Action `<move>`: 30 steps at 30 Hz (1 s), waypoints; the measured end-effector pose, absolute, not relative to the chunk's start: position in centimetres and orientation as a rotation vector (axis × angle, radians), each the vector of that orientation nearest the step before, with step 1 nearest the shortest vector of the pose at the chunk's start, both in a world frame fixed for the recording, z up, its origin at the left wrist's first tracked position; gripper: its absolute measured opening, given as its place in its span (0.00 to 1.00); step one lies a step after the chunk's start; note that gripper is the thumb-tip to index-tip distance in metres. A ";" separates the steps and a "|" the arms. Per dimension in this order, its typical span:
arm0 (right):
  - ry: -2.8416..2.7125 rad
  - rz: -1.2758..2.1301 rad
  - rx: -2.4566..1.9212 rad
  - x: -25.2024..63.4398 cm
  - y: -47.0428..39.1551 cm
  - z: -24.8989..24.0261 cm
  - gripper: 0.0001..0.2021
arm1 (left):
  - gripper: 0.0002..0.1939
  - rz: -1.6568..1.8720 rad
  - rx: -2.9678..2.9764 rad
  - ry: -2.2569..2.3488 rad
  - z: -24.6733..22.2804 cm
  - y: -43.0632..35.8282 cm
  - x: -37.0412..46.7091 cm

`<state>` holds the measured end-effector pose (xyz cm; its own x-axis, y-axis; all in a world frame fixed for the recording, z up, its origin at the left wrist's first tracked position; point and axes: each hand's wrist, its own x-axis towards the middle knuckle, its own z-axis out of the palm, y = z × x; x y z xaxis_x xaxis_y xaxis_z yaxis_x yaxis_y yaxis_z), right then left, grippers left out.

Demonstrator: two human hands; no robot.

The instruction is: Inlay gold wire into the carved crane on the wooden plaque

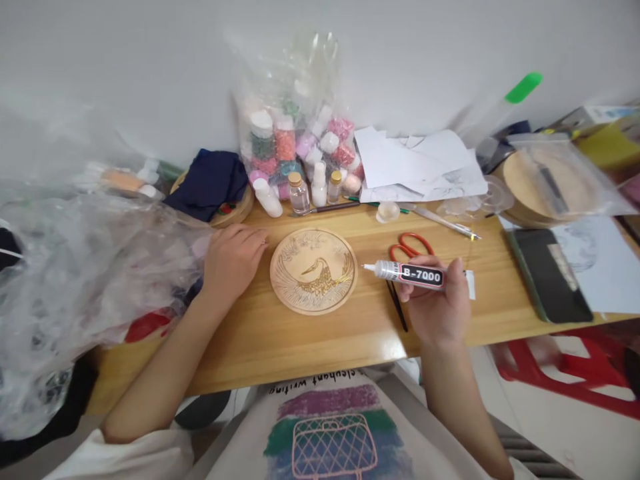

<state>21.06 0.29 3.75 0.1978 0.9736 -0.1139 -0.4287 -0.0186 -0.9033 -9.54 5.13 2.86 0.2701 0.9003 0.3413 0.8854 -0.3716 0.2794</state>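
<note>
My right hand (pixel 443 310) is wrapped round a tube of B-7000 glue (pixel 423 275). The tube lies level above the table, its thin nozzle pointing left toward a round wooden plaque (pixel 314 270). On the plaque is an outlined crane, its body and part of the wing in gold. Left of the plaque, my left hand (pixel 235 259) rests on the table with fingers loosely extended toward the right, and I see nothing in it. Red-handled scissors (pixel 411 247) lie behind the glue tube, partly hidden by it and by my right hand.
At the back stand a bag of colored jars (pixel 287 133), small bottles (pixel 299 193) and white papers (pixel 420 167). A tweezer-like tool (pixel 445 220) lies before them. A phone (pixel 550 275) is on the right. Crumpled clear plastic (pixel 100 273) covers the left side.
</note>
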 end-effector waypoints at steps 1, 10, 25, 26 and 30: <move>-0.700 1.265 -1.036 21.0 0.3 3.8 0.23 | 0.10 0.693 2.491 1.744 3.3 4.7 -9.4; -0.706 1.150 -1.084 20.3 -0.9 3.7 0.20 | 0.12 0.398 2.751 1.062 4.2 -1.0 -6.1; -0.814 1.088 -1.066 20.2 -1.2 4.0 0.18 | 0.15 0.564 2.702 1.058 2.7 -3.0 -2.0; -0.837 1.075 -1.074 20.3 -1.0 4.2 0.18 | 0.14 0.611 2.711 1.000 2.6 -3.5 -1.1; -0.914 0.994 -1.122 19.9 0.5 5.1 0.16 | 0.27 0.669 2.902 0.901 1.5 -5.6 2.4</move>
<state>19.86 0.46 5.10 0.2996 0.9504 0.0837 -0.1623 0.1372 -0.9772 2.43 -5.56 1.48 0.7400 0.5465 0.3920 0.5335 -0.8319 0.1528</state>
